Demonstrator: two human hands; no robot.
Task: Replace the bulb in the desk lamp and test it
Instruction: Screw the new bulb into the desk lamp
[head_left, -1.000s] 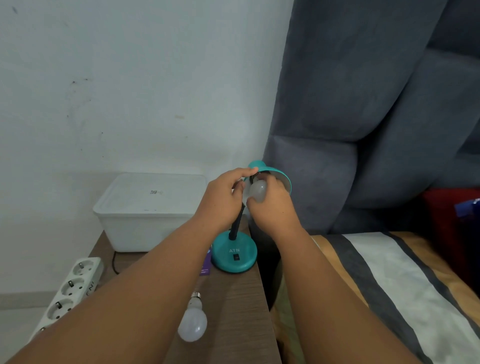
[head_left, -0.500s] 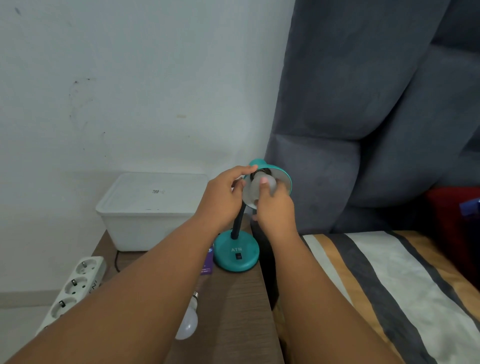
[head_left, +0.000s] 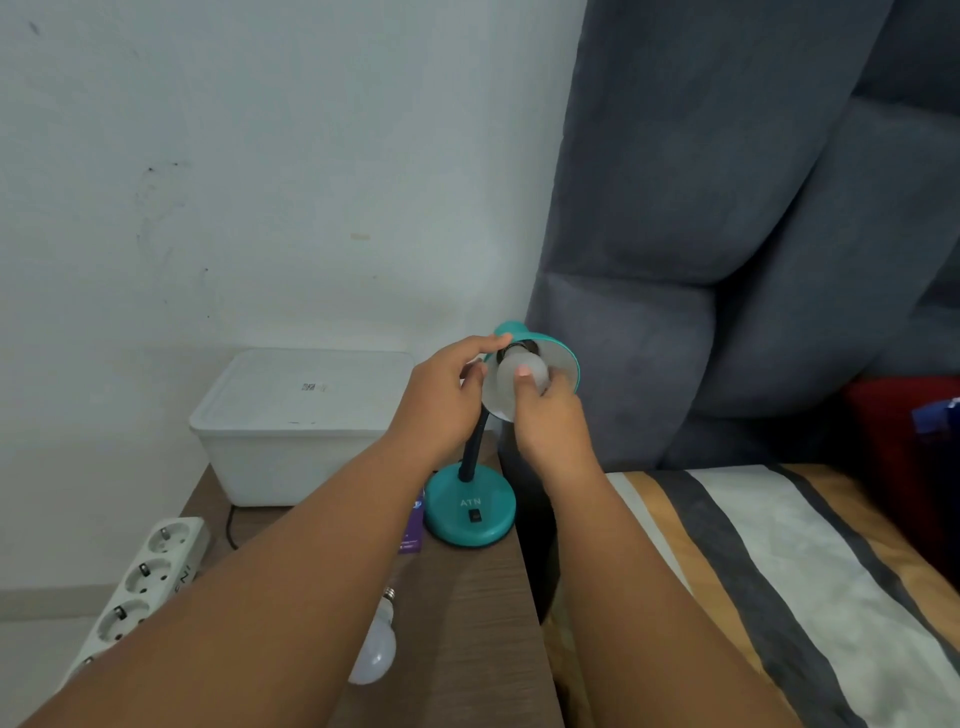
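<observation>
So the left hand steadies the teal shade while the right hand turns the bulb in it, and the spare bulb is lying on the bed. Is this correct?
Not quite: the spare bulb lies on the wooden table, in front of the lamp base, not on the bed. The head view shows it. The rest holds: the left hand is on the teal shade and the right hand grips the bulb in it.

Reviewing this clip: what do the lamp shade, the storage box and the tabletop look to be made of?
Lamp shade: probably painted metal or plastic, smooth teal outside, pale inside; can't tell which.
Storage box: translucent white plastic, matte, with a moulded lid rim.
Tabletop: wood or wood-look laminate, brown with straight grain lines, low sheen.
</observation>
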